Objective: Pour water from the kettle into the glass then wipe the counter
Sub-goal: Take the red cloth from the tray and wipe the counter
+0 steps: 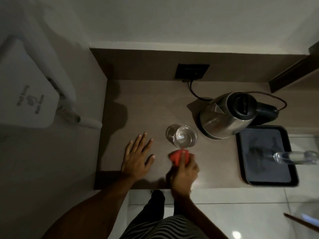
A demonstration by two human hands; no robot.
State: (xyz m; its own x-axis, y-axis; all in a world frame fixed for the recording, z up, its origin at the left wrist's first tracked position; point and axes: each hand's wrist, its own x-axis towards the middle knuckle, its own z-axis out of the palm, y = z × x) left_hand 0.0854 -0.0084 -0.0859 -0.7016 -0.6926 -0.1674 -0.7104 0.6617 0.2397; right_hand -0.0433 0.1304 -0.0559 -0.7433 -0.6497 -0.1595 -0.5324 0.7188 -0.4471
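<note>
Red cloth pressed on the counter beside the filled glass

Red crumpled cloth (176, 156) lies on the brown matte counter (138, 107), close to its front edge and just in front of the clear round drinking glass (185, 138). The right hand (183, 171) is closed over the cloth from behind, with the fingers bent around it and one finger stretched over the red fabric; the hand is a little blurred. The left hand (138, 156) rests flat on the counter to the left of the cloth, fingers spread wide and holding nothing. The two hands are near each other but do not touch.

The glass stands upright and shows water inside. Behind it and to the right stands the stainless steel electric kettle with a black lid and black handle (227, 115), upright on its base, near the glass but apart from it. A black power cord (194, 91) goes from the kettle side to the dark square wall socket (192, 71) on the back panel.

Right of the kettle a black rectangular tray with a dark mat (267, 181) lies on the counter. A clear plastic bottle (293, 157) lies across its right edge. At the far left a white wall-mounted hair dryer (29, 87) hangs on the wall.
</note>
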